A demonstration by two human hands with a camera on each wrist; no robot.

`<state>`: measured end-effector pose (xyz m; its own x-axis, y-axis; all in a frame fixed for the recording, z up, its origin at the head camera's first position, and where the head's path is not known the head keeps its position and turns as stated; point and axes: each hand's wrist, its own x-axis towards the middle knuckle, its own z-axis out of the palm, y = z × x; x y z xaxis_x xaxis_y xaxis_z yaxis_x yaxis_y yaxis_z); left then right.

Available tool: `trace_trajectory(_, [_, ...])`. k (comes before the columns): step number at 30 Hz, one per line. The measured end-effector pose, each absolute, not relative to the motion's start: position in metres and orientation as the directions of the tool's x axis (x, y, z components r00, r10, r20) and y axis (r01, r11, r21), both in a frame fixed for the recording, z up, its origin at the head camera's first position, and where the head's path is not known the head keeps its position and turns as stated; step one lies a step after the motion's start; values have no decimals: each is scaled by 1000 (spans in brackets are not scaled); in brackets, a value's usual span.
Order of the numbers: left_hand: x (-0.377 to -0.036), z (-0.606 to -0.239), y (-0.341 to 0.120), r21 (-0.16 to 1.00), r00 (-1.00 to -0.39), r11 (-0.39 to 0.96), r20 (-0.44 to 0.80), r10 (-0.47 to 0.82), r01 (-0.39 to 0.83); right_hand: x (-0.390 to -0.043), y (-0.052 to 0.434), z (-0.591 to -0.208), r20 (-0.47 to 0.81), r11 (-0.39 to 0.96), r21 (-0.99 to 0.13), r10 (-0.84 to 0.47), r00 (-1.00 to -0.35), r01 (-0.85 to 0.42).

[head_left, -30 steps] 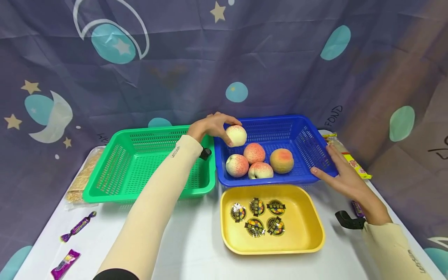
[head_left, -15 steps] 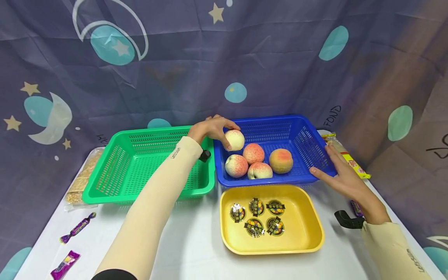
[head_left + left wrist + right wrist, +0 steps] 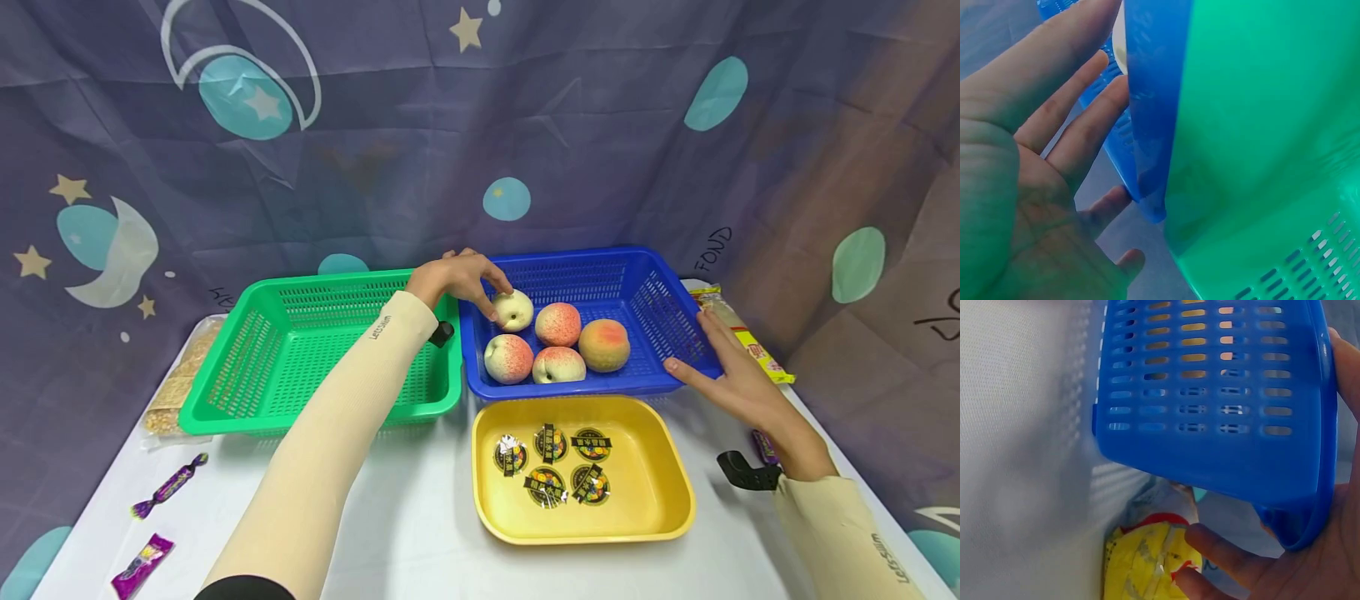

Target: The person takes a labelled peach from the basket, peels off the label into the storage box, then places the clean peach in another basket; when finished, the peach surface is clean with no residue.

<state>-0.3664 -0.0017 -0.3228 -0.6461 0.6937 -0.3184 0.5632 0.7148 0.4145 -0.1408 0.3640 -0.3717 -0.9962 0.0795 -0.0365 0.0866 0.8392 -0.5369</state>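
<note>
At the back left corner of the blue basket (image 3: 498, 390), my left hand (image 3: 461, 279) pinches a pale peach (image 3: 514, 312) between thumb and fingers. In the left wrist view only a sliver of this pale peach (image 3: 1120, 47) shows behind the basket wall. Beside it lie a red-speckled peach (image 3: 558, 323), a half-white peach (image 3: 508, 359) and others. My right hand (image 3: 742, 387) rests on the right rim of the basket, thumb and fingers spread. In the right wrist view, the blue side wall (image 3: 1210, 453) rises against the right palm (image 3: 1329, 562).
A green basket (image 3: 420, 410) stands left of the blue one. In front is a yellow tray (image 3: 645, 525) with several round labels (image 3: 550, 443). Wrapped candies (image 3: 171, 485) and a bag of grains (image 3: 168, 408) lie left; a yellow packet (image 3: 753, 346) lies right.
My left hand has lowered the pale peach into the blue basket, and its stem dimple now shows. The red-speckled peach beside it has shifted right. The right hand stays put.
</note>
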Motion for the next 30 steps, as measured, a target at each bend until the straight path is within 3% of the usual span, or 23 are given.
trace_trajectory(9, [-365,-324,-12,437,-649,722,-332,684,537,-148,361,-374,-49,836,-543,62,-997,79])
trace_trajectory(16, [-369,-318,-20,531,-625,688,-333,706,494,-156,362,-374,-45,840,-539,36,-998,54])
trace_trajectory(24, [-356,-300,-41,480,-685,669,-174,707,568,-162,368,-363,-36,873,-487,14,-999,30])
trace_trajectory(30, [-329,-292,-70,499,-721,646,-58,690,578,-165,347,-357,108,874,-483,4,-994,-49])
